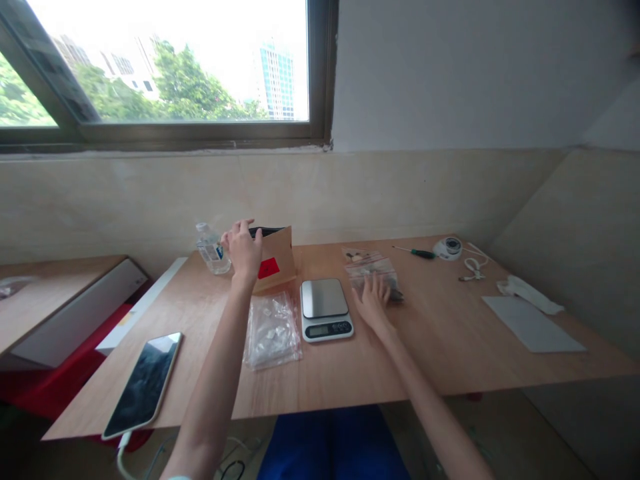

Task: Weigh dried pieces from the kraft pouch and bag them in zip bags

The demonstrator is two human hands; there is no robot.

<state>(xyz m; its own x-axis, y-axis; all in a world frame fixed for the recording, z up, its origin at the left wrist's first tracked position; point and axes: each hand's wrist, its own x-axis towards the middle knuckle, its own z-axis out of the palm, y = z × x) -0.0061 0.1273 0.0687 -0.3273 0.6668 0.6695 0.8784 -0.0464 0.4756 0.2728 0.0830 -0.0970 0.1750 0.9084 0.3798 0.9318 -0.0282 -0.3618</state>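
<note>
My left hand (243, 250) is raised at the left edge of a brown kraft paper bag (281, 257) with a red label, its fingers apart and nothing visible in them. The bag stands upright with a dark opening at its top. Fingers spread, my right hand (373, 300) rests over a few clear zip bags (367, 261) with small dark and light pieces inside. Between my hands lies a white digital scale (325, 308) with a bare steel plate. Clear plastic bags (273, 330) lie left of the scale.
A water bottle (214, 250) stands beside the paper bag. Front left lies a phone (145, 383) with a cable plugged in. To the right are a screwdriver (420, 253), a dome camera (449, 248) with a white cable (473, 269), and a white sheet (533, 325).
</note>
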